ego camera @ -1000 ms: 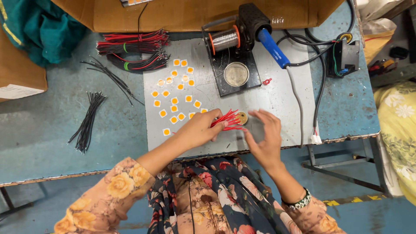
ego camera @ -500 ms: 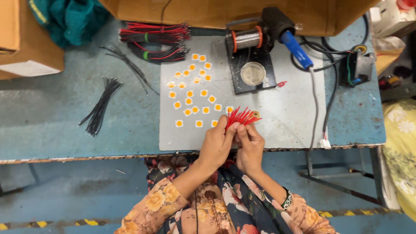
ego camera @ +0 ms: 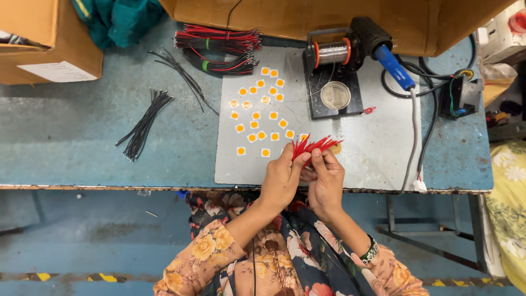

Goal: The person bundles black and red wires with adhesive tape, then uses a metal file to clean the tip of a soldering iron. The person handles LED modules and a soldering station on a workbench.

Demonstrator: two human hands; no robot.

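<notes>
Nearest, over the front edge of the grey mat (ego camera: 378, 159), the left hand (ego camera: 280, 181) and right hand (ego camera: 325, 181) meet, fingers (ego camera: 316, 159) of both pinching a small bunch of short red wires (ego camera: 312, 146) that fans out above them. Just left of the bunch, orange-and-white square chips (ego camera: 257, 115) lie scattered on the mat. Farther back on the mat sits a black stand with a solder spool (ego camera: 332, 53) and a blue-handled soldering iron (ego camera: 392, 64). Left of the mat, loose black wires (ego camera: 143, 125) rest on the blue counter (ego camera: 82, 137); behind, bundled red-and-black wires (ego camera: 219, 46).

The red wires' (ego camera: 312, 146) lower ends are hidden behind both hands.
</notes>
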